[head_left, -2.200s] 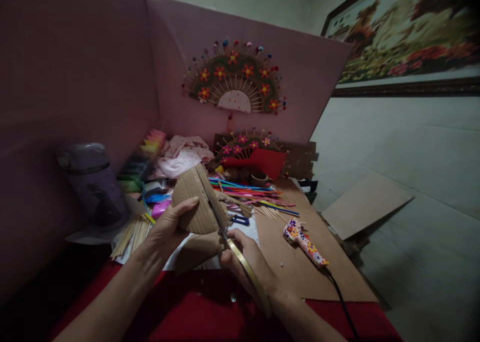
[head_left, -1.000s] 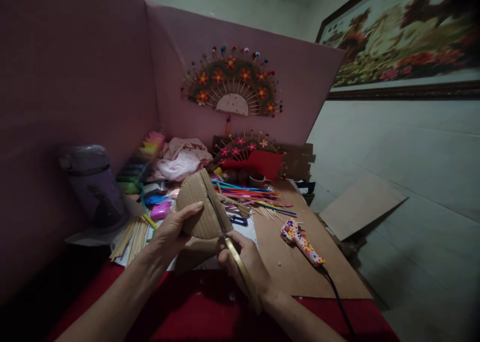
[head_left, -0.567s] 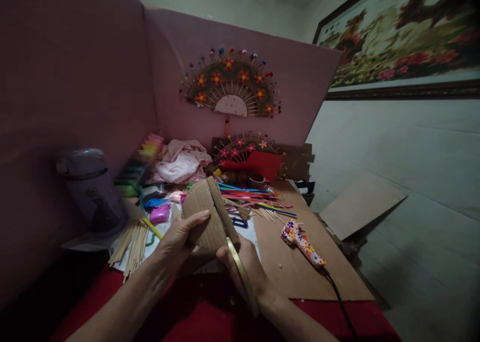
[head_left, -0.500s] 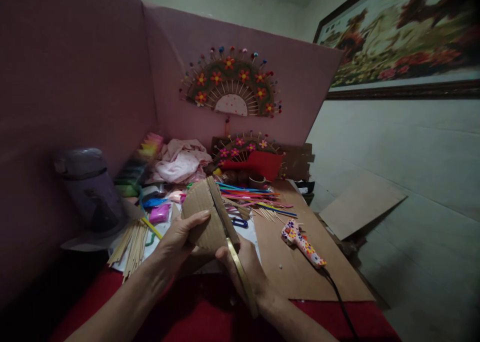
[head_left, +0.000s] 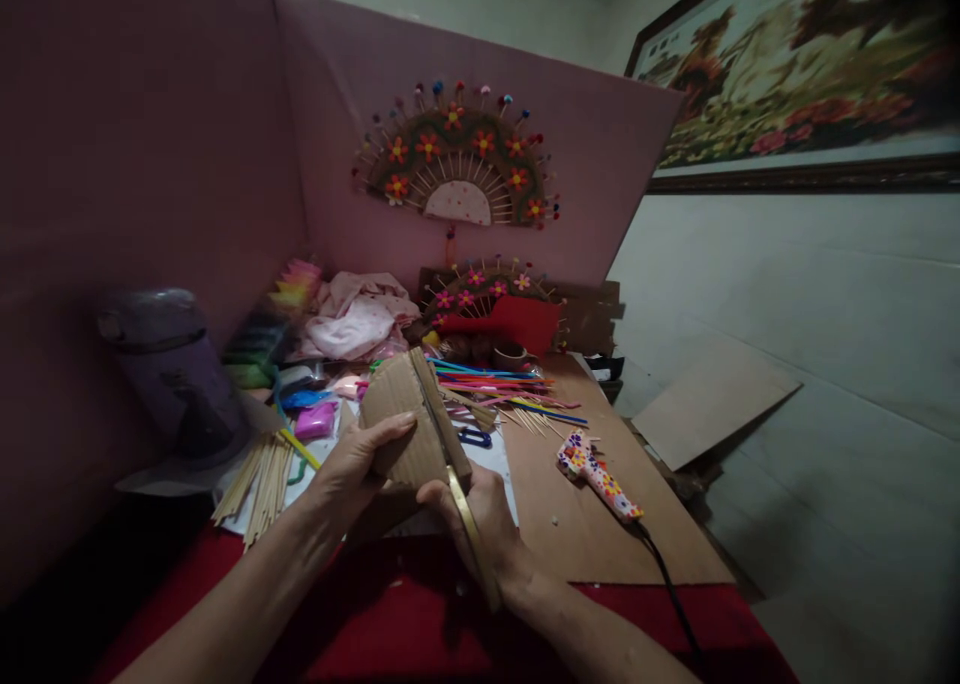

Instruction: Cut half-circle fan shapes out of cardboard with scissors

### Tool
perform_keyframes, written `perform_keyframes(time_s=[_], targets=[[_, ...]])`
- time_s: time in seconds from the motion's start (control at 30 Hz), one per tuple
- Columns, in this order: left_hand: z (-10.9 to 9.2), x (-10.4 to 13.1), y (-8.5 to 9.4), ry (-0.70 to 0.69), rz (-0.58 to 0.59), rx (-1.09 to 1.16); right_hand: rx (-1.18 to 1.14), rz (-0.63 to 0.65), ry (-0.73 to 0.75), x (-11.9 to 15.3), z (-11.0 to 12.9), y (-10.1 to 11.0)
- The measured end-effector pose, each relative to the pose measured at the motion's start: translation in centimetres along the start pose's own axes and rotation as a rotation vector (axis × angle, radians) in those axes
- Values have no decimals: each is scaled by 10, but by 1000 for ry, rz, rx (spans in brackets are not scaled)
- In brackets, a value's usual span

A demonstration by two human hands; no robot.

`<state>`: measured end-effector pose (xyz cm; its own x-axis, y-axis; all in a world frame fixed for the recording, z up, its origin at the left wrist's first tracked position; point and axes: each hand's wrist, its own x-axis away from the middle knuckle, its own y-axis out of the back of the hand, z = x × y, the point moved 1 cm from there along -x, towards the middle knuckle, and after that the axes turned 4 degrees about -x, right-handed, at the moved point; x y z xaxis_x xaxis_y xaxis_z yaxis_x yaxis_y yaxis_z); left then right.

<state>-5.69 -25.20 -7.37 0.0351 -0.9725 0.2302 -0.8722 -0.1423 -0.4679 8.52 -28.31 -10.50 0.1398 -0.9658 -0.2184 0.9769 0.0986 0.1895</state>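
Cardboard piece (head_left: 401, 419): a rounded, fan-shaped corrugated cutout held tilted above the near middle of the tabletop (head_left: 600, 549); a loose strip stands off its right edge.
Left hand (head_left: 352, 469): fingers curled round the cutout's left and lower edge, thumb pressed flat on its face; it pinches the cardboard.
Right hand (head_left: 480, 514): closed round the handles of the scissors (head_left: 465, 519); the gold-coloured blades run up into the cardboard's lower right edge; how far the blades are parted I cannot tell.
Just beneath: a second cardboard scrap (head_left: 382, 514) lying on white paper (head_left: 499, 464).
Left of the hands: a bundle of wooden sticks (head_left: 259, 474); further left a purple lidded jug (head_left: 176, 369).
Beyond the cardboard: coloured straws and sticks (head_left: 499, 384) spread out; pink cloth (head_left: 356, 319) heaped at the far left.
Right of the hands: a flower-patterned glue gun (head_left: 596, 469) on a brown board, its black cord trailing near.
Far: a decorated fan (head_left: 457, 154) hanging on the pink backboard (head_left: 600, 164); a smaller fan (head_left: 487, 294) propped below it.
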Motion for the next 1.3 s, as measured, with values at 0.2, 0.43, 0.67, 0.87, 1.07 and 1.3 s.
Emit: perform_keyframes(time_s=[0.2,0.43,0.67,0.87,1.07,1.3], targets=[[-1,10,-5,105,16,3,-33,39,35,0,-1,7],[3,11,-7,72,27,2,-146,107,36,0,7,14],[1,4,-1,25,2,18,80,49,8,9,2,14],[-2,9,-7,75,-39,13,106,-28,30,5,-4,11],[2,10,-5,112,-18,-2,40,-37,27,-1,-4,6],[9,7,-3,130,16,-10,41,-69,25,-3,-9,4]])
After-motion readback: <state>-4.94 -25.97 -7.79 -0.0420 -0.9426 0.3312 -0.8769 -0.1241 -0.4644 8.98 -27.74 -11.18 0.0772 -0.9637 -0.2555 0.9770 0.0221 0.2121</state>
